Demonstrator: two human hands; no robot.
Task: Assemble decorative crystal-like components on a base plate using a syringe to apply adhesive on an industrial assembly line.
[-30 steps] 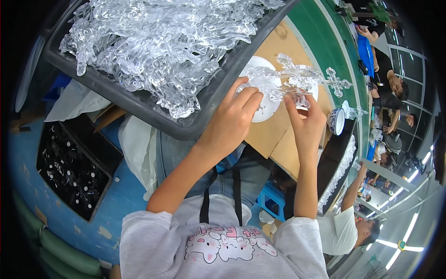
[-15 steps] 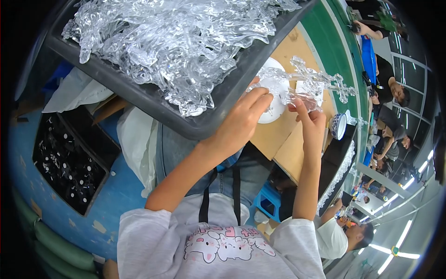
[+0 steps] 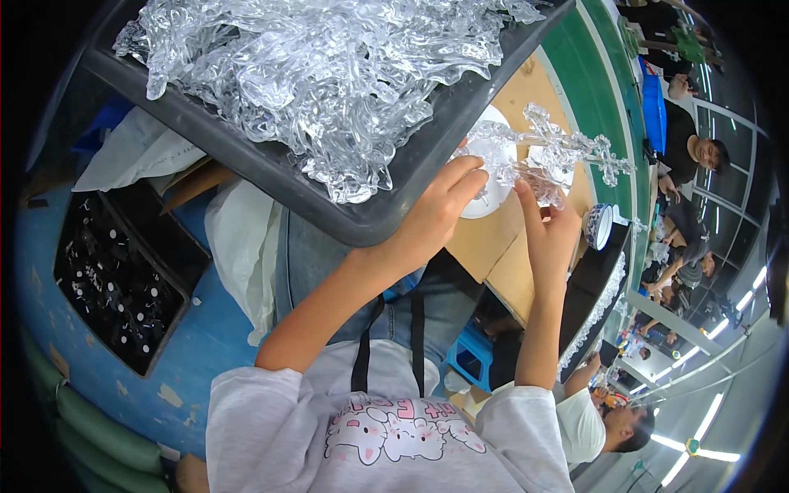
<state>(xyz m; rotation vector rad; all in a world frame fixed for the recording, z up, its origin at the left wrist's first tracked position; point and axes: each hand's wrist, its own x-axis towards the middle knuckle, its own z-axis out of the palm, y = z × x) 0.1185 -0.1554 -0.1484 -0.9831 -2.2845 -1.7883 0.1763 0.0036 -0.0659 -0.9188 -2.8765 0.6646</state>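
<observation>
— What's being worked on right now?

— A clear branched plastic piece (image 3: 567, 152), glassy and knobbly, held up over the far right part of the brown surface (image 3: 493, 246), just right of the dark tray's near corner. It hangs above a white disc (image 3: 485, 177) lying on that surface.

— Which step would you say this is?

— It looks like the fitting or checking stage: both hands are on the one piece, so I'd judge it is being joined or turned over rather than picked or put down. The next move would call for a steady hold at the stem and small finger work, since the branches are thin and could snap or snag.

— How are the fingers set?

— The right hand (image 3: 552, 230) has its fingers closed around the lower stem of the piece, thumb up along it. The left hand (image 3: 436, 215) reaches from the left with its fingers (image 3: 468, 177) drawn close together, tips touching the left end of the piece; whether they truly pinch it I cannot tell, as the clear plastic blurs into the disc.

— And around that?

— The dark tray (image 3: 271, 164) lies left and far, heaped with clear plastic pieces (image 3: 329, 74) of the same kind. To the right of the hands a small blue-and-white cup (image 3: 598, 226) lies on its side. Near left, down on the blue floor (image 3: 205, 345), is a black bin of small dark parts (image 3: 115, 279). Other people work along the right edge.
</observation>
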